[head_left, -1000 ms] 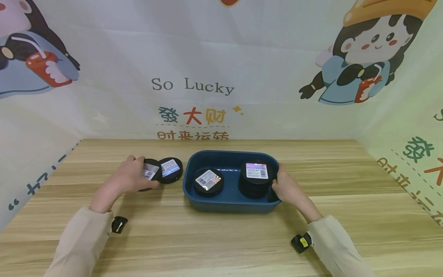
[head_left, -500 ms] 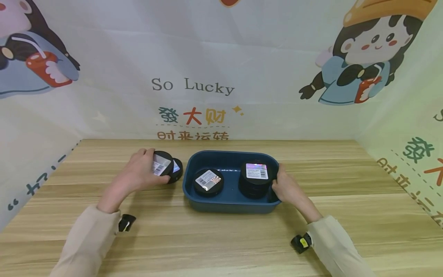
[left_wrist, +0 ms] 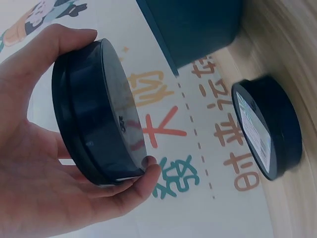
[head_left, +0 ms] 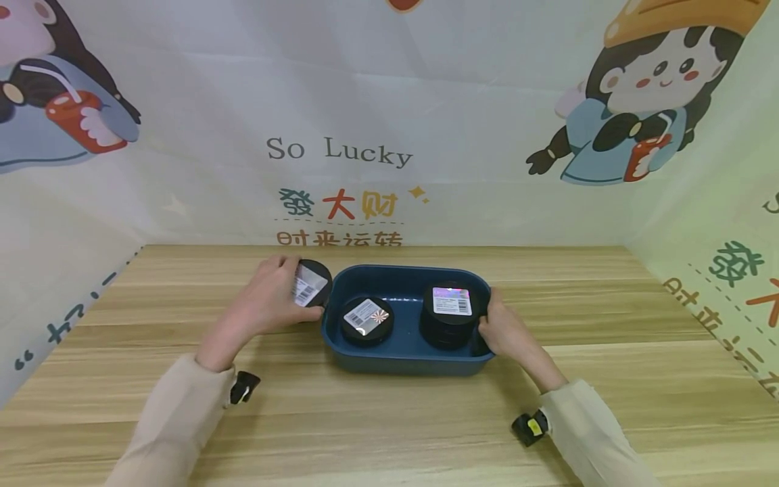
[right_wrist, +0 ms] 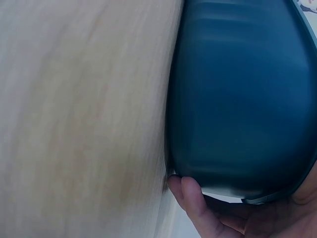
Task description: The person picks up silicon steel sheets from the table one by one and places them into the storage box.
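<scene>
My left hand [head_left: 268, 295] grips a flat round black tub [head_left: 313, 284] by its sides, label up, at the left end of a dark blue bin [head_left: 402, 362]. In the left wrist view this tub [left_wrist: 86, 114] is raised above another labelled black tub [left_wrist: 285, 129] lying on the table, which is hidden in the head view. My right hand [head_left: 510, 329] holds the bin's right end, with fingertips [right_wrist: 192, 193] under its lower edge in the right wrist view. Inside the bin, one tub [head_left: 366, 321] lies at the left and a stack of tubs [head_left: 450, 318] stands at the right.
The bin stands on a wood-grain table [head_left: 377, 426]. A white printed cloth [head_left: 462, 135] hangs behind the table and along both sides. Black wrist cameras [head_left: 245, 387] sit below both hands, at the beige sleeves [head_left: 182, 412].
My left hand has lifted the tub and carried it rightward over the other tub to the bin's left edge. My right hand and the bin have stayed in place.
</scene>
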`<state>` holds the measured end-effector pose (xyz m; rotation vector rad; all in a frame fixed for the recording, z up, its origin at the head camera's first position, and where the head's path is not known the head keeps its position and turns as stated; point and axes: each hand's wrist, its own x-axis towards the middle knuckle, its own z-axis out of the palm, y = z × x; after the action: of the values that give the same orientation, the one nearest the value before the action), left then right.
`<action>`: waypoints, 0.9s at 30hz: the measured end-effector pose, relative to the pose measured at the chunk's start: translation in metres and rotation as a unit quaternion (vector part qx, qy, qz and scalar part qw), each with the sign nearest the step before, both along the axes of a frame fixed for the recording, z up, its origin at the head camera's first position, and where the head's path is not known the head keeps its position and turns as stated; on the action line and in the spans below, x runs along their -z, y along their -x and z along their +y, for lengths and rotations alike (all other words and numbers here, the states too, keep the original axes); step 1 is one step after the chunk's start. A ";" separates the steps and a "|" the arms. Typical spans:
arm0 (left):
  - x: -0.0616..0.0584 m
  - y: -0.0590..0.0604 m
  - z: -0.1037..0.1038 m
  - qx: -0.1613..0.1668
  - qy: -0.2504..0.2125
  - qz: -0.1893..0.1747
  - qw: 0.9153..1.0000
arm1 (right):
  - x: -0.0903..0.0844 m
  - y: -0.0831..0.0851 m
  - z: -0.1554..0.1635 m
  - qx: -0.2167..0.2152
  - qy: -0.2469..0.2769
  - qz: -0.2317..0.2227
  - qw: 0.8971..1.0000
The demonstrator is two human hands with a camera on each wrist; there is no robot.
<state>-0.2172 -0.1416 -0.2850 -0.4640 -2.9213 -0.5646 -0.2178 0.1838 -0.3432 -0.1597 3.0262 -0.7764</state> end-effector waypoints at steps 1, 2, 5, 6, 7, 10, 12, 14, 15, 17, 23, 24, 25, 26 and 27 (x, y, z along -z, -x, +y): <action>0.000 0.000 0.002 0.002 -0.002 0.003 1.000 | 0.000 0.000 0.000 0.000 0.001 -0.002 1.000; 0.000 0.001 0.004 0.004 -0.004 0.005 1.000 | 0.000 0.000 0.000 0.000 0.002 -0.005 1.000; 0.000 0.001 0.010 0.012 -0.012 0.010 1.000 | -0.001 0.000 0.000 -0.003 0.005 -0.012 1.000; 0.000 0.001 0.012 0.015 -0.015 0.011 1.000 | -0.001 0.000 0.000 -0.003 0.007 -0.014 1.000; 0.000 0.001 0.014 0.020 -0.017 0.012 1.000 | -0.001 0.001 0.000 -0.002 0.009 -0.016 1.000; 0.002 0.002 0.019 0.032 -0.020 0.012 0.999 | 0.005 0.005 0.003 -0.002 0.010 -0.015 1.000; 0.003 0.003 0.024 0.039 -0.021 0.012 0.999 | 0.015 0.011 0.007 -0.006 0.008 0.001 1.000; 0.005 0.003 0.028 0.045 -0.020 0.014 0.999 | 0.019 0.014 0.009 -0.004 0.004 0.003 1.000; 0.005 0.004 0.030 0.047 -0.018 0.015 0.999 | 0.020 0.014 0.010 -0.005 0.002 0.004 1.000; 0.007 0.003 0.034 0.055 -0.016 0.020 0.998 | 0.018 0.013 0.009 -0.002 0.003 0.002 1.000; 0.012 0.006 0.044 0.073 -0.018 0.017 0.997 | -0.002 0.000 0.000 0.005 0.007 -0.017 1.000; 0.014 0.006 0.046 0.075 -0.017 0.015 0.997 | -0.002 -0.001 -0.001 0.004 0.006 -0.017 1.000; 0.014 0.007 0.047 0.077 -0.017 0.013 0.997 | -0.003 -0.001 -0.001 0.004 0.004 -0.016 1.000; 0.015 0.007 0.048 0.080 -0.015 0.013 0.997 | -0.003 -0.001 -0.001 0.004 0.003 -0.015 1.000; 0.016 0.008 0.049 0.083 -0.013 0.012 0.996 | -0.003 -0.001 -0.001 0.003 0.000 -0.012 1.000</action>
<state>-0.2249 -0.0922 -0.3013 -0.7110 -2.8660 -0.6135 -0.2171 0.1825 -0.3407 -0.1387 3.0054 -0.7737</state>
